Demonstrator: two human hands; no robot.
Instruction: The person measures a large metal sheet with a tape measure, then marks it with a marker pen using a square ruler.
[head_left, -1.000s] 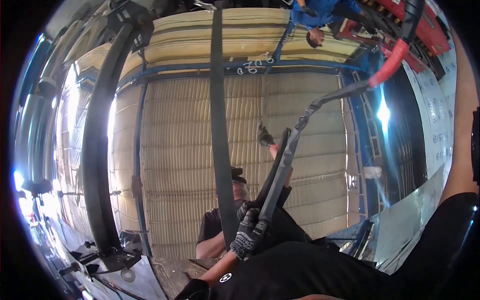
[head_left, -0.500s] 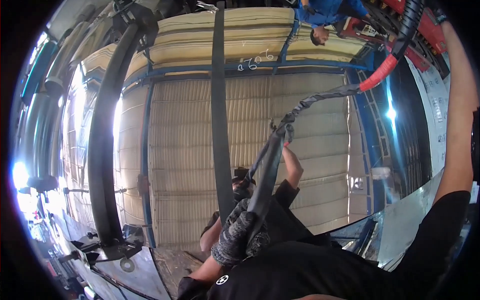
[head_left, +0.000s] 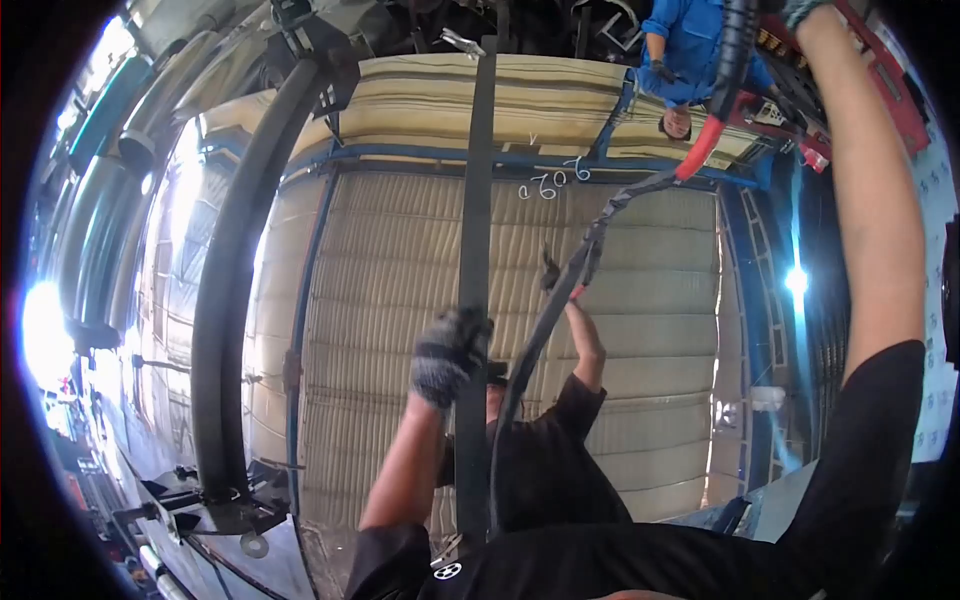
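Note:
A long dark flat bar (head_left: 476,210) lies across a shiny, mirror-like metal sheet (head_left: 400,250). My left hand (head_left: 446,355), in a grey knit glove, is beside the bar, its fingers blurred and overlapping the bar's left edge. A black wrapped cable (head_left: 545,325) with a red-taped section (head_left: 701,148) runs from the upper right down toward my body, to the right of the bar. My right hand (head_left: 806,12), gloved, is at the upper right edge at the end of my outstretched arm. Most of it is cut off, near the cable's ribbed upper part.
Locking pliers (head_left: 461,44) are at the bar's far end. Left of it runs a thick dark beam (head_left: 228,280) with a ring (head_left: 254,545) by its near end. Shiny pipes (head_left: 100,220) line the far left. A person in blue (head_left: 690,50) stands beyond the sheet. White handwriting marks the sheet.
My left hand has let go of the cable and moved up and left to the bar. My right hand has moved left and up. The view has shifted.

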